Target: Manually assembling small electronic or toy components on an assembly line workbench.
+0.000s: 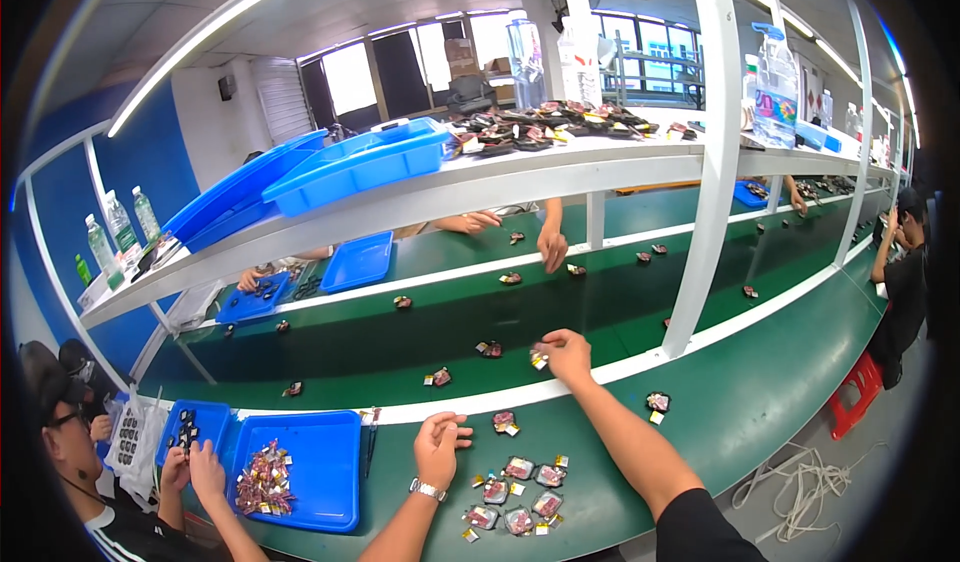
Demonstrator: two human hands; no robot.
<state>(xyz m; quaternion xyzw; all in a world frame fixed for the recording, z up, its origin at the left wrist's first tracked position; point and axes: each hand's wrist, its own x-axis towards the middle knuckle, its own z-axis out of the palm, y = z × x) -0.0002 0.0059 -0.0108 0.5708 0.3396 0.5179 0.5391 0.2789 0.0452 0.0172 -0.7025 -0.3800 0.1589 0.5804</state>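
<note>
Black-sleeved, the right arm (632, 430) stretches forward, its shoulder cut off; the right hand (568, 358) bends down with fingertips at a part (540, 361), blurred and half covered, so whether they grip it I cannot tell. Left of it, the left hand (436, 450) half-curls, fingers apart, with more parts (518, 520) to its right on the table (620, 467).
</note>
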